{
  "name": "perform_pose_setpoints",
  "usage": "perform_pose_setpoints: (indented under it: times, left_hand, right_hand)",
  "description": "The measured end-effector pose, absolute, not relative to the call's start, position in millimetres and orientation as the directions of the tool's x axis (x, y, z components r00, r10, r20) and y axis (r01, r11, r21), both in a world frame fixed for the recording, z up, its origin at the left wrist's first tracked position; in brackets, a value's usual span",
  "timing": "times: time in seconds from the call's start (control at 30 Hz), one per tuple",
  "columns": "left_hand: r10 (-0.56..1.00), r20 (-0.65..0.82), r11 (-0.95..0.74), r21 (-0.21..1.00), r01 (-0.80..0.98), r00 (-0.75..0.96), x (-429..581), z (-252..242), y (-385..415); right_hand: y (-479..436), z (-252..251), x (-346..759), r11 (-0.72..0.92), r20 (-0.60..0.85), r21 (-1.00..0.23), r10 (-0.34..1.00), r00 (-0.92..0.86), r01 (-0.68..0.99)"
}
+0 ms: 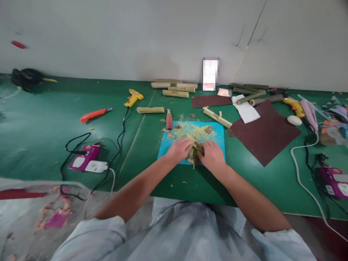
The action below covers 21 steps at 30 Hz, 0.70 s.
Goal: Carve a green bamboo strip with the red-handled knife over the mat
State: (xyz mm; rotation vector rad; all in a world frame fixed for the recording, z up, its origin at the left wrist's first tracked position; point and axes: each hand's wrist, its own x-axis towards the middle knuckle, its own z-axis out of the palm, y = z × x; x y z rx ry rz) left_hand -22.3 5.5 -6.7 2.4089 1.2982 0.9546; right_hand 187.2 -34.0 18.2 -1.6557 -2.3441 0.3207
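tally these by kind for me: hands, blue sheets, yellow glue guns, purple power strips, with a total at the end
Hands: 2
Blue sheet: 1
Yellow glue guns: 2
Purple power strips: 2
Total: 7

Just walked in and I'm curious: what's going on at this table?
A person's left hand and right hand grip what looks like a bamboo piece, partly hidden by the fingers. They are over a blue sheet strewn with yellowish debris. A red-handled tool lies by the sheet's far left corner, and a yellow glue gun lies farther left.
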Motion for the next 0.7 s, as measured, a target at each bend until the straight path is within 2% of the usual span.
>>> perform_pose_setpoints:
  times: [0.7]
  left_hand:
    - [0.78, 0.483, -0.609, 0.442, 0.658, 0.397, -19.5, -8.6, 4.8]
  right_hand:
    - [-33.2, 18.0, 186.6, 0.307, 0.063, -0.331, 0.951, -0.304, 0.892]
